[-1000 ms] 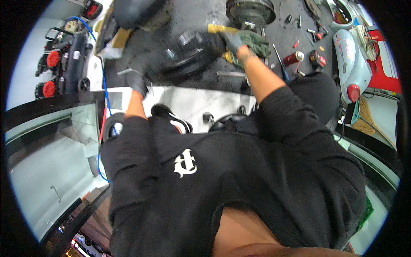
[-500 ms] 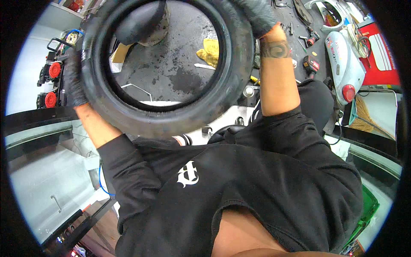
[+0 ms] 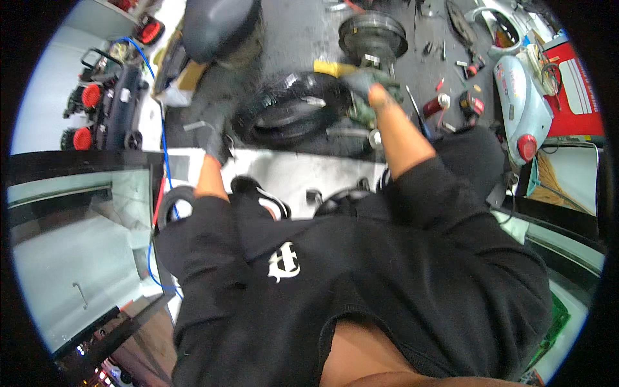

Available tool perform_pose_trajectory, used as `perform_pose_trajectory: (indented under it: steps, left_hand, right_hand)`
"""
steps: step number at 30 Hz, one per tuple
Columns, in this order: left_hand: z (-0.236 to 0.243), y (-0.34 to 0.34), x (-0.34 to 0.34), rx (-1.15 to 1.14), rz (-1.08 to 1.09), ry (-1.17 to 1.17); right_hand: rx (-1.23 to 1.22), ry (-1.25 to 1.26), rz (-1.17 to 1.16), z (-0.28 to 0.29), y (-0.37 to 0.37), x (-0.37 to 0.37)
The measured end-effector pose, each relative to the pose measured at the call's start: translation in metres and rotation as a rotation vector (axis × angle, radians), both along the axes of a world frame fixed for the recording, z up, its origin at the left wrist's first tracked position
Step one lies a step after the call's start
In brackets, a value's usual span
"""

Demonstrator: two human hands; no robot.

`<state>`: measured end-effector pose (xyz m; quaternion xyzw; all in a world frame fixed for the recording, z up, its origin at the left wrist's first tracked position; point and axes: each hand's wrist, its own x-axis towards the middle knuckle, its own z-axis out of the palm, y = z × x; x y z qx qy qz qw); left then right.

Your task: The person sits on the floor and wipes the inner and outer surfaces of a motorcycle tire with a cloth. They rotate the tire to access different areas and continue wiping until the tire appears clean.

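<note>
A black tyre [image 3: 284, 84] is low over the dark mat in front of me, tilted and smeared by motion. My right hand [image 3: 362, 82], in a grey glove, grips its right upper edge. By the tyre's left side is my left hand [image 3: 216, 143], in a dark glove; its fingers are too blurred to read, and I cannot tell whether it touches the rubber. Behind the tyre lies a yellow cloth [image 3: 329, 68], partly covered by it. A dark wheel rim [image 3: 371, 40] stands farther back, beyond my right hand.
A black rounded seat [image 3: 219, 29] is at the back left. To the right lie a red can [image 3: 436, 105], a red-and-black power tool [image 3: 471, 106] and a pale blue scooter panel [image 3: 514, 103]. A blue hose [image 3: 166, 129] runs down the left, past the mat's edge.
The tyre has gone from close before me down and away to the mat, tilting over. Both hands have moved inward; the left has come off the tyre's side. The wheel rim now shows.
</note>
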<state>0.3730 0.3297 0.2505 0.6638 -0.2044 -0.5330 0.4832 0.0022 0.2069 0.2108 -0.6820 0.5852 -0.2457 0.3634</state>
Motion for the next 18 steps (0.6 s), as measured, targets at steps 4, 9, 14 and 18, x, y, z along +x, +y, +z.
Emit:
perform_pose_trajectory:
  steps: [4, 9, 14, 18]
  left_hand:
    - [-0.018, -0.006, 0.031, 0.048, -0.175, 0.419]
    - [0.036, -0.055, 0.049, -0.336, -0.249, 0.331]
    - [0.149, -0.052, 0.066, -0.556, -0.088, 0.19]
    - [0.198, -0.041, 0.075, -0.633, 0.111, 0.054]
  right_hand:
    - [0.78, -1.376, -0.288, -0.039, -0.004, -0.014]
    - [0.647, -1.287, 0.162, 0.014, -0.025, 0.005]
    - [0.07, -1.4, 0.07, 0.115, -0.015, 0.02]
    - [0.166, -1.278, -0.032, 0.183, -0.01, 0.025]
